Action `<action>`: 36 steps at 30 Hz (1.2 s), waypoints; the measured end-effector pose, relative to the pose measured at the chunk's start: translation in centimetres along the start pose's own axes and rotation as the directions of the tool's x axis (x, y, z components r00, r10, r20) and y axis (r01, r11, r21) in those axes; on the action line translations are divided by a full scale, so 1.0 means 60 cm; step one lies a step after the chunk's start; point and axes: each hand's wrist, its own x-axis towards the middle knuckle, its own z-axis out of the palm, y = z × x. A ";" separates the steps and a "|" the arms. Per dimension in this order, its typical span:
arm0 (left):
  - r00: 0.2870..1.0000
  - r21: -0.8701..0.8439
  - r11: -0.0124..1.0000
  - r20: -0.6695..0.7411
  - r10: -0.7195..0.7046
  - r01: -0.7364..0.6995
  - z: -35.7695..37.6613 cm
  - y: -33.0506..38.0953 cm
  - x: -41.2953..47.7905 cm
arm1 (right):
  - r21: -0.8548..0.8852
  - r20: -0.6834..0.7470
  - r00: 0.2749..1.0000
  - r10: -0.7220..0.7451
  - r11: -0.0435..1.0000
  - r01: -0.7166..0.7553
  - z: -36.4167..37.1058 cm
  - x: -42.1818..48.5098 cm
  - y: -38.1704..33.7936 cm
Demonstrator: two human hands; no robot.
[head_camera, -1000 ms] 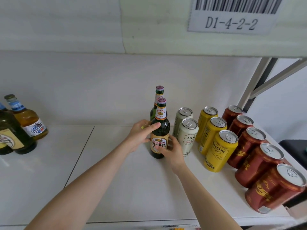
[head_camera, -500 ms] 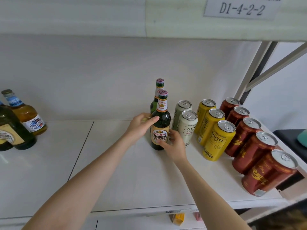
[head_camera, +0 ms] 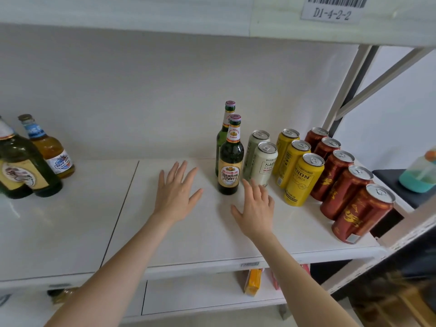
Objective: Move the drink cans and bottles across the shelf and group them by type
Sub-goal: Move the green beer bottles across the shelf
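Note:
Two green Yanjing beer bottles stand upright one behind the other on the white shelf: the front bottle and the rear bottle. Right of them stand two pale cans, three yellow cans and several red cans in rows. My left hand hovers flat with spread fingers left of the front bottle, holding nothing. My right hand is spread open just in front of the pale cans, apart from the bottle.
At the far left stand a dark green bottle and an amber bottle with a blue label. A slanted metal brace closes the shelf's right end. A teal container sits beyond it. Small boxes lie on the shelf below.
Both hands have let go of the front green bottle and drawn back toward me with fingers spread. The bottle stands in place in front of the other green one.

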 end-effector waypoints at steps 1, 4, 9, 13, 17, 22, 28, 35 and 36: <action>1.000 0.030 1.000 0.008 0.004 -0.004 -0.002 -0.003 -0.014 | -0.033 0.009 1.000 -0.006 0.999 0.006 -0.002 -0.011 -0.002; 1.000 0.118 0.993 0.029 0.002 -0.006 -0.012 -0.010 -0.056 | -0.093 0.017 0.999 -0.032 0.995 0.033 -0.012 -0.045 -0.012; 1.000 0.152 0.988 0.024 0.000 -0.004 -0.041 -0.017 -0.134 | -0.151 0.015 0.998 -0.063 0.986 0.064 -0.032 -0.111 -0.043; 1.000 0.185 0.983 0.021 -0.003 -0.001 -0.072 -0.021 -0.198 | -0.181 0.013 0.996 -0.088 0.979 0.089 -0.045 -0.168 -0.074; 0.999 0.219 0.976 0.042 0.005 -0.014 -0.099 -0.029 -0.258 | -0.196 0.016 0.995 -0.103 0.975 0.104 -0.057 -0.219 -0.113; 0.998 0.241 0.970 0.056 -0.018 0.003 -0.137 -0.063 -0.312 | -0.202 0.014 0.990 -0.143 0.969 0.143 -0.064 -0.264 -0.177; 0.998 0.271 0.963 0.064 -0.022 0.004 -0.180 -0.155 -0.354 | -0.198 0.016 0.989 -0.150 0.969 0.150 -0.051 -0.298 -0.283; 0.995 0.286 0.956 0.093 0.037 -0.062 -0.216 -0.307 -0.369 | -0.184 0.003 0.997 -0.077 0.980 0.077 -0.002 -0.314 -0.422; 0.995 0.287 0.956 0.087 0.041 -0.065 -0.220 -0.329 -0.369 | -0.182 -0.003 0.998 -0.066 0.981 0.064 0.005 -0.312 -0.442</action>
